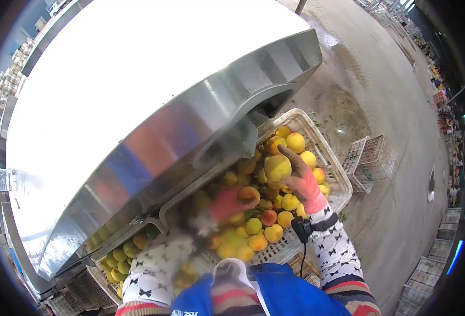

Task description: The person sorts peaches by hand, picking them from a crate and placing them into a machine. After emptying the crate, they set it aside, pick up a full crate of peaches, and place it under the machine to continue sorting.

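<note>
Both hands wear pink gloves with darker fingers. My right hand (302, 179) is wrapped round a large yellow peach (278, 168) above the right part of a crate (321, 138) filled with yellow and reddish peaches. To its left, my left hand (231, 203) is blurred by motion and holds a smaller orange peach (249, 196) over the same crate. More peaches (273, 233) lie beneath and in front of both hands. A black device is strapped to my right wrist.
A large metal machine (216, 89) with a bright top overhangs the crate's far side. Another crate of greener fruit (117, 263) stands at lower left. Stacked crates (372, 160) sit on the concrete floor to the right, with more crates (427, 263) at lower right.
</note>
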